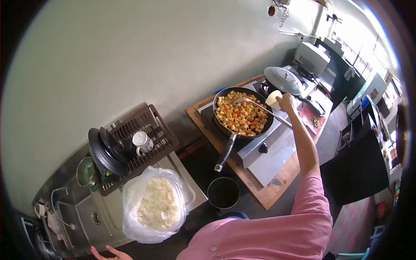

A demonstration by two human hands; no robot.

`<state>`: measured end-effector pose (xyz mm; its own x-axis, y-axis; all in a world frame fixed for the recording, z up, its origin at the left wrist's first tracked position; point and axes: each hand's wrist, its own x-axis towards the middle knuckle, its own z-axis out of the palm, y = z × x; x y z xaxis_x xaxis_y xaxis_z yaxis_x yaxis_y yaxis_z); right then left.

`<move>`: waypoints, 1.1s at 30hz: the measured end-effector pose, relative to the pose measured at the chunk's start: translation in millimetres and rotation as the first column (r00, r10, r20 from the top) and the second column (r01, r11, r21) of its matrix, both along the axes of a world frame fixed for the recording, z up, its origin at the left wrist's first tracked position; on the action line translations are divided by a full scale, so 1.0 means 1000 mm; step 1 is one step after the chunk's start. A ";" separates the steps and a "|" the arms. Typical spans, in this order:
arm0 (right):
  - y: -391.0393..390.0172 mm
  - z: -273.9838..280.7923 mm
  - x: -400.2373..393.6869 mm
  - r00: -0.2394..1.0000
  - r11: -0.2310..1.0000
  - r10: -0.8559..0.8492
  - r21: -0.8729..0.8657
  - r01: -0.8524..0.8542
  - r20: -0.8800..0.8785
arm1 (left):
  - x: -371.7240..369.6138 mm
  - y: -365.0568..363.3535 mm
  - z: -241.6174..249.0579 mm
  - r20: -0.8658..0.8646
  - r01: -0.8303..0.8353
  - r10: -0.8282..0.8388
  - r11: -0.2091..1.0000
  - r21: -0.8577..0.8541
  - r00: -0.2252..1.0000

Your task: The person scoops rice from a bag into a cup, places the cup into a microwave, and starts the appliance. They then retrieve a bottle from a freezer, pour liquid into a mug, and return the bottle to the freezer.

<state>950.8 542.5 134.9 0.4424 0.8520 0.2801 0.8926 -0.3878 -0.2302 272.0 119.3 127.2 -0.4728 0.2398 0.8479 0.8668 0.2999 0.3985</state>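
Note:
My right hand [287, 104] grips a small cream-coloured cup [272, 99] at the right rim of a black frying pan [225, 152]. Diced food [241, 113], golden cubes with orange pieces, fills the pan. A metal spatula [281, 120] rests in it, its handle passing over the rim below my right hand. What the cup holds is hidden. At the bottom left edge, partly cut off, my left hand [109, 254] has its fingers apart and holds nothing. Nearest to it are the steel sink [82, 216] and a clear plastic bag [131, 212] of white rice [158, 203].
The pan sits on a gas stove [255, 151] on a wooden table [272, 196]. Behind it stands a lidded pan [284, 79]. Chopped greens [315, 121] lie on a pink board [307, 113]. A dish rack [167, 133] holds dark plates [102, 151] and a white mug [142, 141].

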 end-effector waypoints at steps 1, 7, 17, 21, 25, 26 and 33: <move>0.006 -0.004 -0.001 0.997 0.998 0.012 0.053 -0.016 0.074 | 0.008 -0.003 0.003 0.007 -0.011 0.011 1.000 0.003 1.000; 0.055 -0.013 -0.011 0.999 0.998 0.038 -0.059 -0.038 -0.001 | 0.036 -0.038 0.015 -0.031 -0.141 0.142 0.989 0.037 0.989; 0.098 -0.002 -0.102 0.973 0.971 0.228 -0.063 -0.229 -0.019 | 0.053 -0.078 0.021 -0.024 -0.199 0.202 0.976 0.092 0.979; 0.093 0.003 -0.130 0.947 0.945 0.320 -0.062 -0.320 -0.011 | 0.060 -0.067 0.023 -0.067 -0.202 0.209 0.975 0.096 0.976; 0.083 0.009 -0.128 0.934 0.935 0.354 -0.023 -0.353 0.052 | 0.062 -0.054 0.027 -0.109 -0.137 0.148 0.985 0.100 0.983; 0.083 0.006 -0.119 0.928 0.931 0.358 0.037 -0.363 0.098 | 0.064 -0.048 0.028 -0.108 -0.110 0.124 0.986 0.125 0.986; 0.048 0.023 -0.073 0.912 0.960 0.224 0.081 -0.266 0.345 | 0.065 -0.004 0.018 0.004 0.179 -0.180 0.978 0.109 0.984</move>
